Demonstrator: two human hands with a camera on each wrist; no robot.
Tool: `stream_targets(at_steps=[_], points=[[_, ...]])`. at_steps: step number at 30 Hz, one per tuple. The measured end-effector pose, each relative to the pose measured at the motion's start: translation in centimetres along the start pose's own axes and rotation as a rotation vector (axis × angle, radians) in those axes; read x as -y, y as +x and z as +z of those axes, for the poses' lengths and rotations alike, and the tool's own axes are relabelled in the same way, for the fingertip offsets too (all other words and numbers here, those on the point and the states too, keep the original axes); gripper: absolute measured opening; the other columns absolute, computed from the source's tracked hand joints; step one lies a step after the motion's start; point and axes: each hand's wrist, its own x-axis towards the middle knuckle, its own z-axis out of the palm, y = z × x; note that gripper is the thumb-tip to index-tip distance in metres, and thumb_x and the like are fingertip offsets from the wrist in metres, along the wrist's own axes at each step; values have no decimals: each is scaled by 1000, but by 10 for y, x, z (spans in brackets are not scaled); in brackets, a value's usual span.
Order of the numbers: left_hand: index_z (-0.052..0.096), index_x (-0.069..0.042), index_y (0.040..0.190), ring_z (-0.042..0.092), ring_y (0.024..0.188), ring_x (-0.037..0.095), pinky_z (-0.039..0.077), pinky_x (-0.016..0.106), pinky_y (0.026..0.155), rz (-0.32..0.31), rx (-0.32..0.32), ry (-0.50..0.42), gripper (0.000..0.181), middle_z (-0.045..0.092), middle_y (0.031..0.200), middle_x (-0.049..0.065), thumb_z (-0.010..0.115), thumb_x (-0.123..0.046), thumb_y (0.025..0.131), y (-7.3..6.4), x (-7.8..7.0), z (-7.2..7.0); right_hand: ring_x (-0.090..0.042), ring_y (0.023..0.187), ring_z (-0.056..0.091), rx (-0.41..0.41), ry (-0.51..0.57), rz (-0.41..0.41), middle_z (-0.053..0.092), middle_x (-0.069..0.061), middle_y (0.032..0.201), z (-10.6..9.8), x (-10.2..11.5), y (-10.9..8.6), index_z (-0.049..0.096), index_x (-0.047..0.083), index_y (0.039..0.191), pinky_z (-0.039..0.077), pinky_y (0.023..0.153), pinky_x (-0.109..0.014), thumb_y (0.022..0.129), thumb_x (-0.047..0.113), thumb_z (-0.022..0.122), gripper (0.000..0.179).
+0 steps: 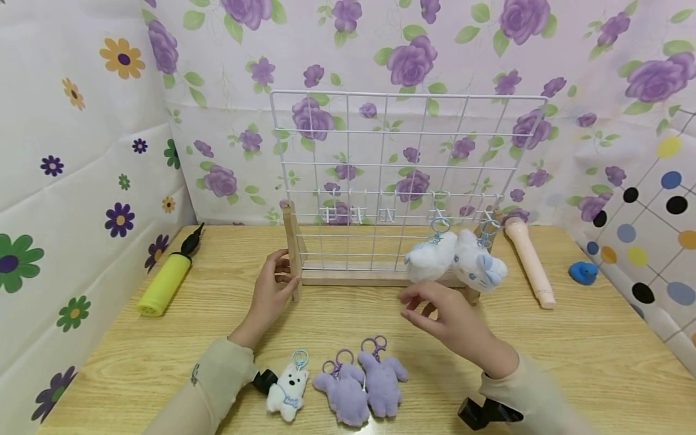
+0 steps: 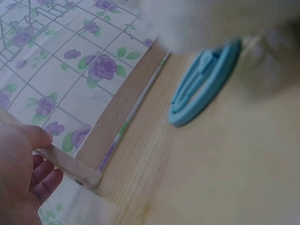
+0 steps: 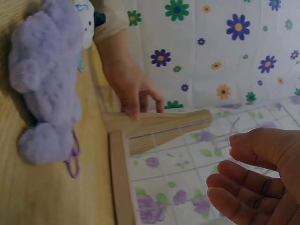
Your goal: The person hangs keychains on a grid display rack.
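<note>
My left hand (image 1: 272, 284) grips the left wooden post (image 1: 293, 241) of a white wire grid rack (image 1: 370, 163); in the left wrist view the thumb lies on one side of the post and the fingers on the other. Loosely curled and holding nothing, my right hand (image 1: 447, 314) hovers just in front of two white plush keychains. One plush (image 1: 432, 257) shows its back, while the other (image 1: 478, 261) has blue ears; both hang from hooks at the rack's right side. Several bare white hooks (image 1: 356, 214) sit along the grid.
A white bear keychain (image 1: 288, 389) and two purple plush keychains (image 1: 348, 396) (image 1: 383, 383) lie on the near table. At the left is a yellow-green hand pump (image 1: 165, 284). A pale pink microphone-shaped object (image 1: 530, 263) and a blue toy duck (image 1: 583, 272) lie at the right.
</note>
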Motion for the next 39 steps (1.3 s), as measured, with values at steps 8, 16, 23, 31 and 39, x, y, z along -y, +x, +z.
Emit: stream_targets(at_steps=[8,16,23,31,39], points=[[37,0,139,57,103,31,54,34,84,3,-2,1,61,54,118,22,66,5,86,0,0,0,-8,83,64,104,40,20,69,-5,99,23,-9,-2,66,12,106,53,64,-20,90,12,66,16],[36,-1,140,56,105,32,53,42,86,-8,5,-24,60,53,118,22,65,4,87,0,0,-1,-10,83,64,219,74,55,67,-9,98,47,-17,-2,66,4,105,54,65,-17,89,10,67,18],[36,-2,140,57,105,31,54,35,85,-16,3,-27,61,54,119,22,66,4,87,0,2,-1,-13,84,64,295,102,78,66,-8,98,57,-21,-1,66,5,106,53,65,-18,88,9,68,18],[37,-1,139,57,103,31,54,33,84,-4,-4,-7,61,54,118,22,66,3,86,0,2,0,-9,81,61,377,60,69,64,-4,96,69,-22,2,66,7,107,52,67,-18,87,11,69,20],[37,0,139,57,103,31,52,23,81,2,-4,-19,61,53,117,22,66,4,86,0,1,-1,-4,77,57,409,-22,86,61,-1,93,75,-19,5,68,7,106,50,66,-17,86,11,71,20]])
